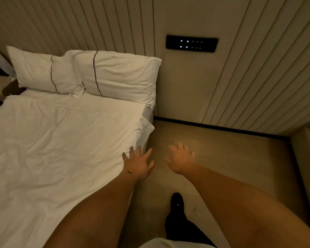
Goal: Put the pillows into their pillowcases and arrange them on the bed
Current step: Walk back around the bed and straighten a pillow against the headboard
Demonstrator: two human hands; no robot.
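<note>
Both forearms extended; left hand (139, 163) and right hand (181, 158) spread wide, empty, beside bed (61, 140). Two cased pillows (89, 72) against headboard wall (115, 24).

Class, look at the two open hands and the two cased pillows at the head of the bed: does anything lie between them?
Nothing visible does. Between the left hand, the right hand and the near pillow and far pillow lies only the wrinkled white sheet and bare floor. Both hands are empty.

No text can be read; the wall panel (192, 44) shows only tiny lit icons.
</note>
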